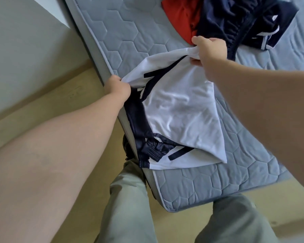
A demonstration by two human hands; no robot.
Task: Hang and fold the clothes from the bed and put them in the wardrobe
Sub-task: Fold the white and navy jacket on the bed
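A white sports shirt with navy trim (181, 109) lies partly folded on the near corner of the grey quilted mattress (130, 32). My left hand (117, 87) grips its edge at the mattress's left side. My right hand (209, 50) pinches the shirt's far edge and holds it lifted. Dark navy fabric (139, 123) shows under the white shirt along the mattress edge. Farther back lie a red garment (181, 16) and navy shorts with white stripes (244, 20), bunched together.
The mattress corner (174, 206) points toward my legs in grey-green trousers (126, 204). A pale yellow floor (42, 106) runs along the left, with a grey wall (16, 41) beyond it. The wardrobe is out of sight.
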